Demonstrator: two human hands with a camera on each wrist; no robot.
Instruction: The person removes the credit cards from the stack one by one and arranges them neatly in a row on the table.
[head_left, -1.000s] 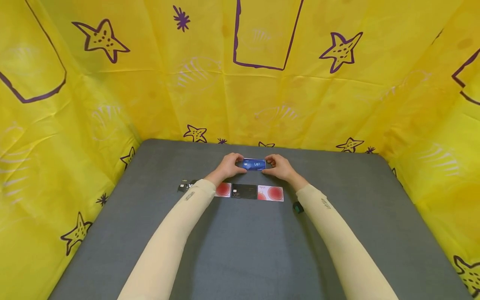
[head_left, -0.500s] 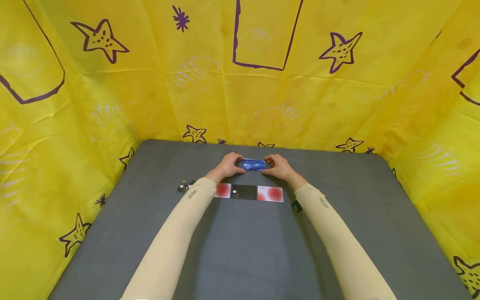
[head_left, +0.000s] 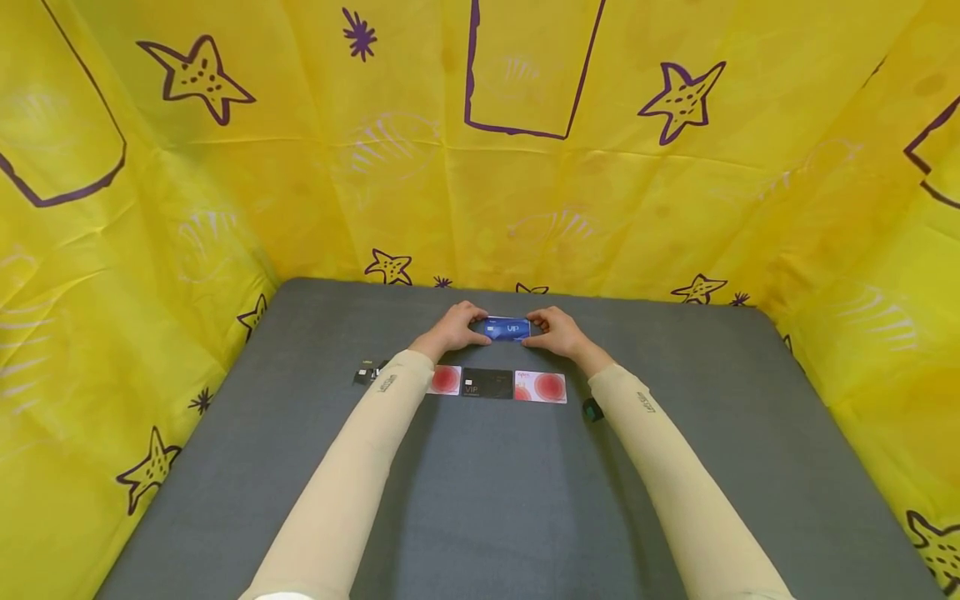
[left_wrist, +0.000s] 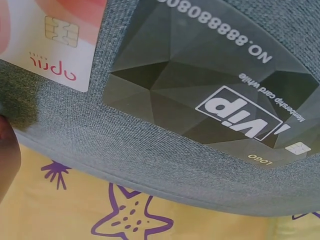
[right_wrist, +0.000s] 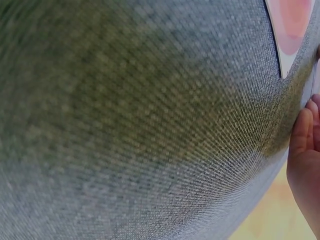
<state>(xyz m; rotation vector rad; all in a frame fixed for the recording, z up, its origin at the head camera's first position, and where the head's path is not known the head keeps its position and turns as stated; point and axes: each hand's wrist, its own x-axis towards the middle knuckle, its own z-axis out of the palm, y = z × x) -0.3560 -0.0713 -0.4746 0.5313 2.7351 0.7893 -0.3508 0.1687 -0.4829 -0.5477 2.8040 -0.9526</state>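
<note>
Blue chip card (head_left: 507,329) is near the far edge of the grey table (head_left: 495,500), left hand (head_left: 456,327) pinching its left end, right hand (head_left: 557,332) pinching its right; can't tell if it's lifted. Row on its near side, left to right: dark grey Vip membership card (left_wrist: 215,85), red-and-white card (head_left: 446,380), black VIP card (head_left: 487,383), second red-and-white card (head_left: 540,387)

Blue card (head_left: 507,329) glossy, plastic-looking; tabletop (head_left: 487,500) matt, woven cloth; yellow backdrop (head_left: 465,187) smooth, creased fabric
</note>
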